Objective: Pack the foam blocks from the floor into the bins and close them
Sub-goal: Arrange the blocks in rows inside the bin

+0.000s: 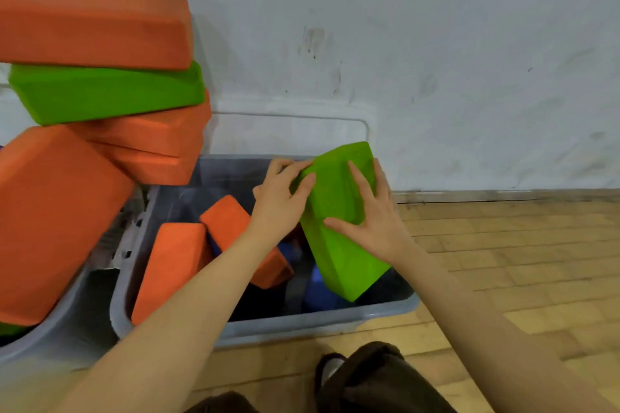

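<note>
We reach both bare forearms forward and down over the grey bin (pixel 302 322), which stands on the wooden floor (pixel 503 261) against the white wall (pixel 436 43). Our left hand (pixel 278 201) sits above the far middle of the bin, wrist bent, its fingers curled round the upper left edge of the green foam block (pixel 339 245); the thumb is hidden behind the hand. Our right hand (pixel 372 218) lies against the block's right face above the bin's right side, fingers spread apart and pressed on the foam, thumb stretched across its front, the fingers on the far side wrapping the edge. The block is held tilted between the two hands, its upper end above the bin's far rim and its lower end down inside the bin near the right wall.

Inside the bin, left of the green block, two orange blocks (pixel 174 265) lean on end; our left forearm covers part of the nearer one. Something blue (pixel 318 288) lies under the green block, too shadowed to make out. Behind the bin a clear lid (pixel 292 131) leans on the wall, its edges faint. Left of the bin stands a second bin (pixel 67 329), cut off by the picture edge, with a heap of orange and green blocks (pixel 100 94) piled above it. Dark clothing (pixel 369 379) shows in front of the bin, cut off below.
</note>
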`<action>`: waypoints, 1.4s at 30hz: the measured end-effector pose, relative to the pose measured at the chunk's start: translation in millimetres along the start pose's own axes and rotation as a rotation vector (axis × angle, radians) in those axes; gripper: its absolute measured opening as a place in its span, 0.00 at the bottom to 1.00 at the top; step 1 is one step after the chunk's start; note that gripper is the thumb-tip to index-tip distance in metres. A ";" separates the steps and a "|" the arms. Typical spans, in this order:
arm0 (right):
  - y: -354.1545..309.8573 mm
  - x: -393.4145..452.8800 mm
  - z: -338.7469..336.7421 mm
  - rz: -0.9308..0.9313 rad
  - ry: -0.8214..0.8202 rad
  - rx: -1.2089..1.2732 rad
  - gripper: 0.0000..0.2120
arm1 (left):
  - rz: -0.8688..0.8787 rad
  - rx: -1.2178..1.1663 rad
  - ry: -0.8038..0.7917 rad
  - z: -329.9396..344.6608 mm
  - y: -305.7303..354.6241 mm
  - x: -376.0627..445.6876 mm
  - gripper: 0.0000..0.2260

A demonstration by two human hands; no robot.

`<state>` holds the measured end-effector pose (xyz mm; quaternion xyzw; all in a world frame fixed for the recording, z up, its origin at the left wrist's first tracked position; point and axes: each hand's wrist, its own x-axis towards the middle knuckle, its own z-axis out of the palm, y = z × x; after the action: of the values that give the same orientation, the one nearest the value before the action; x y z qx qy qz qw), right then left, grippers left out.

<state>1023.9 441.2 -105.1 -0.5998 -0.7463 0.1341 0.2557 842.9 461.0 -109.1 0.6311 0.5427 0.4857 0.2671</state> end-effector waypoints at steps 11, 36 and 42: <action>42.0 67.1 -1.9 0.146 0.232 -0.137 0.36 | -0.062 -0.139 0.118 66.0 -22.6 65.0 0.12; 93.7 117.6 17.2 0.018 -0.072 -0.575 0.34 | -0.005 0.345 -0.168 108.5 -73.2 93.9 0.35; 100.2 115.4 17.2 0.008 0.086 -0.540 0.23 | 0.058 0.579 -0.133 112.8 -59.1 104.8 0.27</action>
<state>1080.1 578.8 -144.7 -0.6545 -0.7409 -0.0945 0.1175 913.2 597.2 -169.9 0.7267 0.6216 0.2758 0.0971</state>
